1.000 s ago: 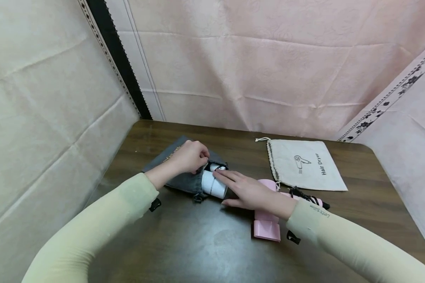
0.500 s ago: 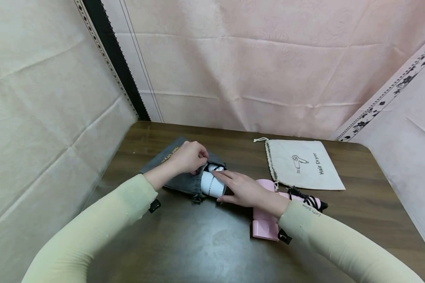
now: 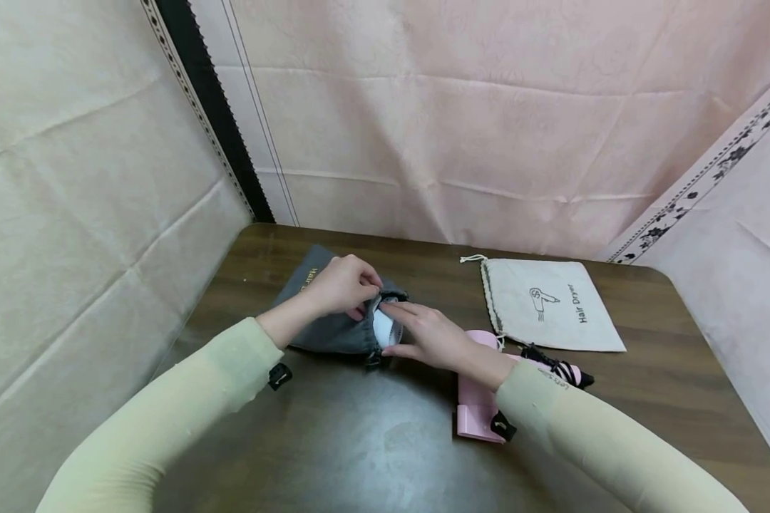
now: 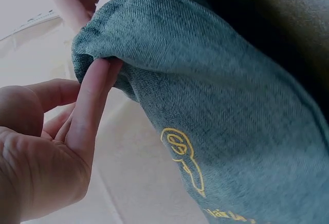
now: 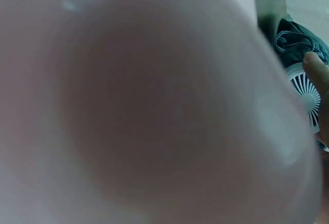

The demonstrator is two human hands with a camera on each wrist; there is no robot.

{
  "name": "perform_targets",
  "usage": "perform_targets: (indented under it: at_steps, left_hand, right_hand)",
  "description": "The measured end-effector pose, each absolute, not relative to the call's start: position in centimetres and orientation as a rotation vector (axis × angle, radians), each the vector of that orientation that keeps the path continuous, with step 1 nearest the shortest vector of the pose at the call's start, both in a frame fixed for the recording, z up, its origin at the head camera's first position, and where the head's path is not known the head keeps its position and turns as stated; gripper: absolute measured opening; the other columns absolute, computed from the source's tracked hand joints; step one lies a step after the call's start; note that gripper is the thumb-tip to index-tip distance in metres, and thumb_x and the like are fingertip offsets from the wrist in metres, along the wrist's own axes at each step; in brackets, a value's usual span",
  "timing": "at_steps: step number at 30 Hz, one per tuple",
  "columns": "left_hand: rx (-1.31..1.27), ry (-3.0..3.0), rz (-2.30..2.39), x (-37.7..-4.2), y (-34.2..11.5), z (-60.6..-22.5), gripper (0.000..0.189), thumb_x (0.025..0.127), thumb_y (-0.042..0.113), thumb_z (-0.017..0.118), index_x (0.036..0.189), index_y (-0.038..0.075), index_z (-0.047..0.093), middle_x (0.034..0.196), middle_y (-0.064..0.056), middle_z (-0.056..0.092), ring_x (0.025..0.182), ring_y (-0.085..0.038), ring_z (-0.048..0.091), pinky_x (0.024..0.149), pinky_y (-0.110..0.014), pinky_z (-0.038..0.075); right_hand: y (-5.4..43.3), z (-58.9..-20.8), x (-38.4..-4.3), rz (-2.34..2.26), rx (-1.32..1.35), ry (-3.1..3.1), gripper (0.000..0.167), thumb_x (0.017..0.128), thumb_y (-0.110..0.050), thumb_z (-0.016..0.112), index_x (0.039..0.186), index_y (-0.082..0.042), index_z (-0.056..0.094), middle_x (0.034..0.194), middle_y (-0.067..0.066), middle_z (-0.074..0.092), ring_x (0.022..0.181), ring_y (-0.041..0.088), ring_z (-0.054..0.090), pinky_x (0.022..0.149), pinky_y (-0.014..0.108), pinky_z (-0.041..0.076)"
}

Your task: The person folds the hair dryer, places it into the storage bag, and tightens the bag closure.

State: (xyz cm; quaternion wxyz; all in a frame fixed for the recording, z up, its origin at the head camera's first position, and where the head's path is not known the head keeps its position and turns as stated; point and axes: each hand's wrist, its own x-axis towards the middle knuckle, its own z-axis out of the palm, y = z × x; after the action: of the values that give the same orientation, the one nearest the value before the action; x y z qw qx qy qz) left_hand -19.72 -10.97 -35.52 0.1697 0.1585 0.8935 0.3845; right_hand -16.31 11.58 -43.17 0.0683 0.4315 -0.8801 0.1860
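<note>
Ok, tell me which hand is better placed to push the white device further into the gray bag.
Probably the right hand: it's at the exposed end of the white device, while the left hand is holding the gray bag near its mouth.

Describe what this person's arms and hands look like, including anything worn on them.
The left hand and right hand are gloveless. Pale yellow-green, close-fitting cloth covers both arms: left sleeve, right sleeve. The right one bears small dark lettering, too small to read reliably. A small black piece shows beneath each cuff: left, right.
</note>
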Motion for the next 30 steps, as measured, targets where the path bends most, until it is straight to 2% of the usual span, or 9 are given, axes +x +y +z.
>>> perform_targets:
  at_steps: [8,14,18,20,22,26,30]
  left_hand:
    - [0.460,2.532,1.108,-19.6,-11.1,-36.2,0.021,0.106,0.008,0.064,0.120,-0.001,0.076,0.106,-0.014,0.077,0.070,-0.019,0.075,0.061,-0.030,0.064]
    - [0.483,2.547,1.056,-19.5,-10.9,-36.7,0.023,0.106,0.009,0.064,0.123,-0.002,0.076,0.108,-0.013,0.077,0.068,-0.018,0.073,0.060,-0.029,0.064]
    - [0.506,2.566,1.048,-19.5,-10.8,-36.7,0.022,0.106,0.009,0.064,0.122,-0.001,0.076,0.106,-0.012,0.077,0.067,-0.018,0.073,0.059,-0.028,0.063]
    - [0.517,2.576,1.042,-19.5,-10.8,-36.7,0.022,0.106,0.009,0.064,0.122,0.000,0.076,0.105,-0.011,0.077,0.067,-0.017,0.072,0.059,-0.028,0.063]
    - [0.523,2.583,1.035,-19.4,-10.9,-36.8,0.022,0.106,0.009,0.064,0.122,0.000,0.076,0.105,-0.011,0.077,0.067,-0.017,0.072,0.058,-0.028,0.063]
    - [0.528,2.600,1.023,-19.3,-10.8,-36.8,0.022,0.106,0.008,0.065,0.122,0.000,0.076,0.105,-0.012,0.077,0.066,-0.017,0.072,0.058,-0.028,0.063]
    - [0.545,2.605,1.015,-19.0,-10.6,-36.9,0.022,0.106,0.009,0.064,0.122,0.000,0.077,0.105,-0.011,0.078,0.065,-0.017,0.071,0.058,-0.028,0.063]
  right_hand:
    - [11.0,-43.6,-17.1,0.620,1.273,-2.782,0.076,0.092,-0.041,0.085,0.151,-0.002,0.057,0.148,0.018,0.062,0.131,0.032,0.066,0.105,0.045,0.057]
    - [11.9,-43.0,-17.2,0.519,1.366,-2.824,0.074,0.097,-0.038,0.081,0.155,-0.002,0.054,0.148,0.020,0.062,0.132,0.033,0.065,0.106,0.047,0.056]
    - [13.2,-41.6,-17.4,0.426,1.329,-2.772,0.067,0.094,-0.036,0.084,0.149,-0.004,0.061,0.139,0.015,0.068,0.122,0.030,0.070,0.097,0.049,0.060]
    - [13.7,-41.1,-17.7,0.413,1.262,-2.783,0.070,0.093,-0.038,0.085,0.149,-0.006,0.060,0.138,0.013,0.068,0.121,0.030,0.070,0.093,0.051,0.061]
    - [13.9,-40.9,-18.0,0.431,1.194,-2.833,0.080,0.092,-0.040,0.086,0.156,-0.007,0.052,0.144,0.015,0.063,0.128,0.034,0.066,0.095,0.053,0.060]
    - [13.6,-41.2,-18.8,0.488,1.102,-2.986,0.106,0.092,-0.050,0.083,0.170,-0.011,0.025,0.160,0.021,0.047,0.146,0.042,0.049,0.108,0.058,0.052]
    - [12.9,-41.9,-19.4,0.494,1.084,-3.054,0.114,0.091,-0.057,0.081,0.173,-0.013,0.014,0.161,0.022,0.045,0.148,0.044,0.045,0.112,0.057,0.049]
